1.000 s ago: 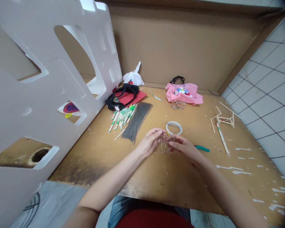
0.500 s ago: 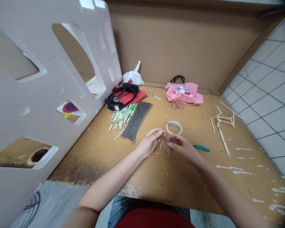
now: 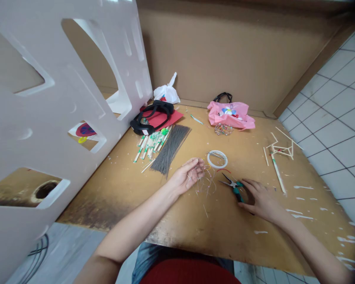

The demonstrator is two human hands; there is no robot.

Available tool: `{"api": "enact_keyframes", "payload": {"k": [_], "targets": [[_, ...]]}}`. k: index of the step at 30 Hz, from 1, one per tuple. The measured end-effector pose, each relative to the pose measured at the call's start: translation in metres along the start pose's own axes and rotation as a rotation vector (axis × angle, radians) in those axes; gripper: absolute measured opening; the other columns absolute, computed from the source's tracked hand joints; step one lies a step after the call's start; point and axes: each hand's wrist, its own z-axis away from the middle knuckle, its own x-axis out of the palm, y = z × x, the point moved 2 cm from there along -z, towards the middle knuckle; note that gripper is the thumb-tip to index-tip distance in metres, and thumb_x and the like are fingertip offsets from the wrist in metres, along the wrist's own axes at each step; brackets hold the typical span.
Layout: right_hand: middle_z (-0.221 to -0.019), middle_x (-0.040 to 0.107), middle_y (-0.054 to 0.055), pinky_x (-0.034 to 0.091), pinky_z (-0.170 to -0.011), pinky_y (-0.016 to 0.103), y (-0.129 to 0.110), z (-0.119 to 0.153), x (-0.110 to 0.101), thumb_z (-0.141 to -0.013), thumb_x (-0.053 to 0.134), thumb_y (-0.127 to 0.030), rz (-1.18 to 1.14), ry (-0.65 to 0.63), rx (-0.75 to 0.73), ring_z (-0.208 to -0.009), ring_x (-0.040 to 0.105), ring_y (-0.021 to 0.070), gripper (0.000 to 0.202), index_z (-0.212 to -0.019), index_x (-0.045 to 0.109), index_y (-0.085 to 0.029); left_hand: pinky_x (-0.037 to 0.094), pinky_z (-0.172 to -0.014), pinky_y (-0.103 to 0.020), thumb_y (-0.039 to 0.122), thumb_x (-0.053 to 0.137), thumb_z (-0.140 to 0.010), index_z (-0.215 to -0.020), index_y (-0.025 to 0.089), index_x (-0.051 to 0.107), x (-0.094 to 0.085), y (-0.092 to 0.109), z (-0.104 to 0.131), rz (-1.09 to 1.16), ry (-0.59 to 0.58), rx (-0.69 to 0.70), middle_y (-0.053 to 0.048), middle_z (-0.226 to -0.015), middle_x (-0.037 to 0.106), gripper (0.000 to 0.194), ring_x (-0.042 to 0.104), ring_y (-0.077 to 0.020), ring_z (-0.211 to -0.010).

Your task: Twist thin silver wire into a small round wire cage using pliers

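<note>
Thin bent wires (image 3: 206, 182) form a loose looped shape, which my left hand (image 3: 188, 175) pinches at its upper left. To the right, my right hand (image 3: 258, 199) is wrapped round the handles of teal and black pliers (image 3: 234, 187). The jaws of the pliers are spread and point left toward the wires, apart from them. Just behind the wires lies a white ring (image 3: 217, 159) with thin metal pieces across it. A short red strip (image 3: 224, 170) rests between the ring and the pliers.
Grey wires (image 3: 171, 150) lie beside wrapped sticks (image 3: 150, 144) and a black headset (image 3: 143, 128). A pink bag (image 3: 230, 115) and a beaded wire piece (image 3: 223, 129) are at the back. A stick frame (image 3: 281, 150) lies right. A white perforated panel (image 3: 56, 114) rises at left.
My right hand has left the wires, moved right and taken hold of the pliers, whose jaws now show. My left hand has stayed with the wires.
</note>
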Motion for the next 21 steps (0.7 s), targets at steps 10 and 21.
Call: {"api": "enact_keyframes", "payload": {"k": [10,21], "targets": [[-0.101,0.063,0.014,0.046,-0.07,0.036,-0.025,-0.007,-0.006,-0.067,0.053,-0.019,0.213,-0.082,0.032,-0.087,0.06,0.0281,0.039,-0.106,0.058,-0.018,0.043,-0.053,-0.02,0.022,0.069,-0.07,-0.072,0.015,0.06,-0.002,0.0,0.001,0.109,-0.085,-0.075,-0.002,-0.07,0.055,0.012,0.055,-0.0103,-0.065],[-0.092,0.064,0.008,0.043,-0.062,0.033,-0.064,-0.009,-0.116,-0.065,0.056,-0.031,0.178,0.102,-0.085,-0.08,0.06,0.0252,0.036,-0.099,0.053,-0.023,0.044,-0.06,-0.022,0.024,0.073,-0.067,-0.074,0.013,0.066,0.003,0.004,0.005,-0.154,-0.023,0.138,-0.003,-0.071,0.064,0.015,0.058,-0.0099,-0.065]]}}
